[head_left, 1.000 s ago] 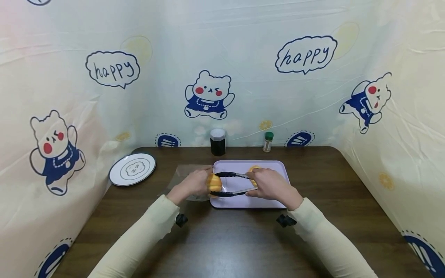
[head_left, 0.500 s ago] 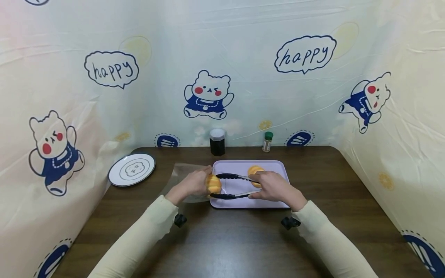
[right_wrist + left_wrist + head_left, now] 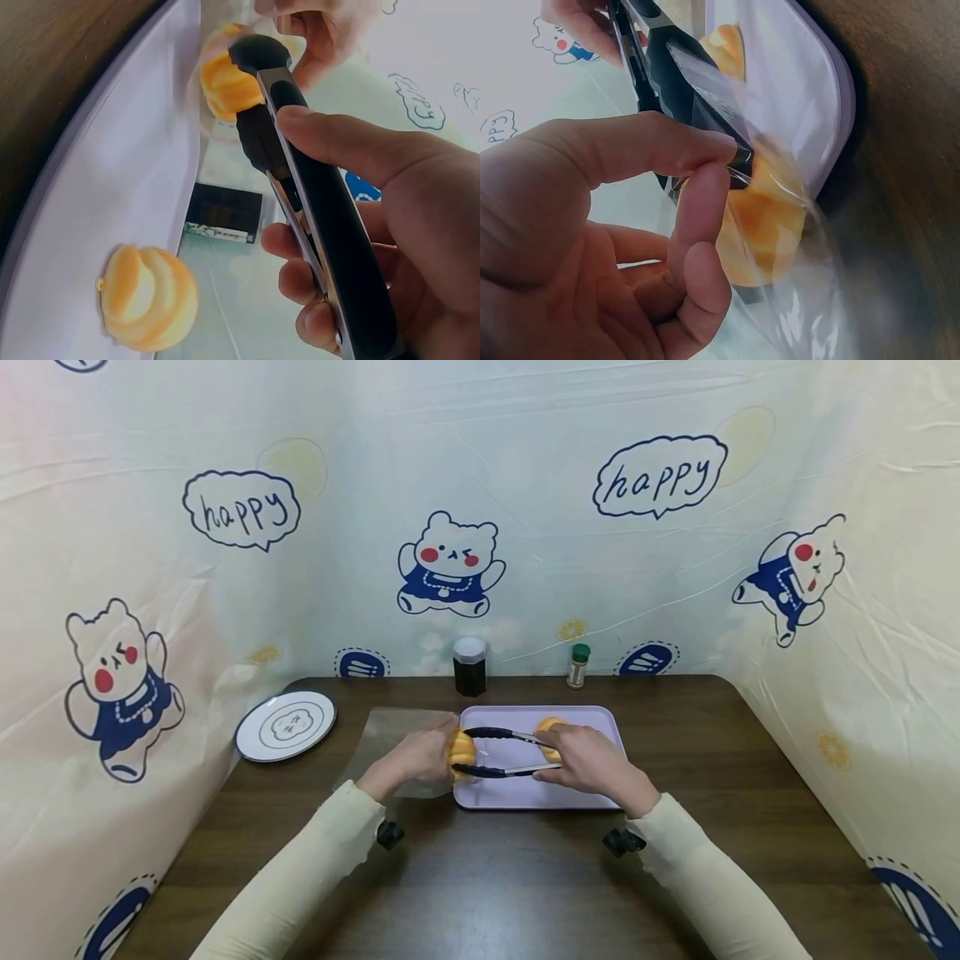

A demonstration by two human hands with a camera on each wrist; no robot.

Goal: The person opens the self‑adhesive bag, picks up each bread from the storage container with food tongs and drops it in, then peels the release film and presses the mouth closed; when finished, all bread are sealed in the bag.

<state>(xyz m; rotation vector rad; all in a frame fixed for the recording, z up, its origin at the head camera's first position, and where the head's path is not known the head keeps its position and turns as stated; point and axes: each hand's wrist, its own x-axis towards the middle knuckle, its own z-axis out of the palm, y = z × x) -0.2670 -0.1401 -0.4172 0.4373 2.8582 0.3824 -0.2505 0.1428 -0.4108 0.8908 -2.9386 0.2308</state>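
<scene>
Tongs (image 3: 330,202) have narrowed slightly around the bread roll (image 3: 462,750) at the left edge of the tray (image 3: 540,798); right hand (image 3: 588,758) grips them. Left hand (image 3: 420,755) pinches clear bag (image 3: 392,731). Tray's front edge has open room.

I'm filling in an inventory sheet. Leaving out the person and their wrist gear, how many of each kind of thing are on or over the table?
Bread rolls: 2
Tongs: 1
Clear bag: 1
Lilac tray: 1
Plate: 1
Dark jar: 1
Green-capped shaker: 1
Total: 8
</scene>
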